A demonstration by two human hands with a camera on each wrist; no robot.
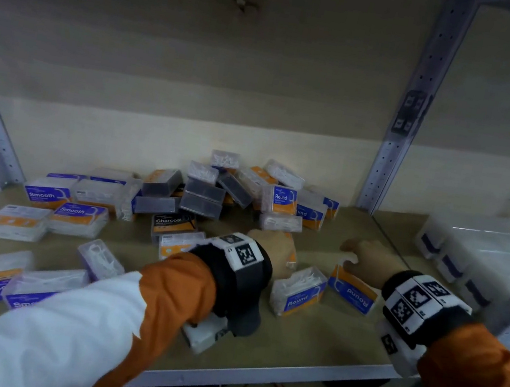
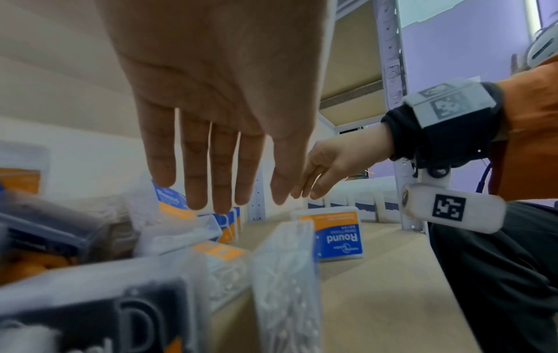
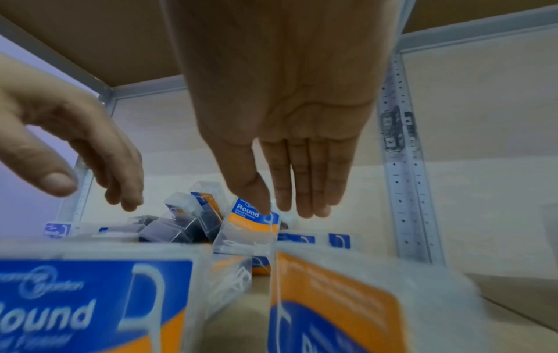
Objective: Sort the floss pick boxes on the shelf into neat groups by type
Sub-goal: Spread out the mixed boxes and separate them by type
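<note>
Head view: high, looks forward and down onto shelf [image 1: 305, 347], both forearms in lower frame. Left wrist view: low, just above boxes, faces along palm toward right side of shelf; right hand [image 2: 338, 162] in shot. Right wrist view: low, close over Round boxes [image 3: 90, 308], faces back wall; left hand [image 3: 75, 148] in shot. All three share box pile [image 1: 213, 193].

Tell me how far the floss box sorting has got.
Early to midway. Several Smooth boxes already lie loosely together at the shelf's left, and two Round boxes sit near the front right. Both the left hand and right hand are open, holding nothing, above those boxes. The mixed pile at the back, with dark Charcoal boxes and more Round ones, is still unsorted.
</note>
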